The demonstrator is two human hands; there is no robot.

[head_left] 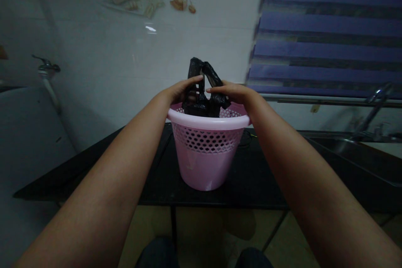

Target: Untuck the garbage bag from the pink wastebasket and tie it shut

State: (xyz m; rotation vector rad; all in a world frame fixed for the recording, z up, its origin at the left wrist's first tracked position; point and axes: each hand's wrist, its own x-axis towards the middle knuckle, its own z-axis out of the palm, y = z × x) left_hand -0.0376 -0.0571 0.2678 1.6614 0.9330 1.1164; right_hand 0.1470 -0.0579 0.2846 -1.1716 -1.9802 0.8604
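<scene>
A pink plastic basket (205,163) with a band of holes below its rim stands upright on a black countertop (260,176). Rising from its mouth is a crumpled black plastic bag (196,67), bunched up above the rim. My left hand (184,88) grips the bag from the left, some fingers partly hidden by the dark plastic. From the other side my right hand (231,91) has its fingers closed on the bag's right part. Both wrists are close to the basket's rim. Inside the basket, the lower part of the bag is hidden.
A metal sink (364,159) with a tap (375,96) lies to the right. On the left wall another tap (47,65) sits above a pale rounded appliance or tub (28,134). A purple striped blind (326,29) covers the window behind the counter.
</scene>
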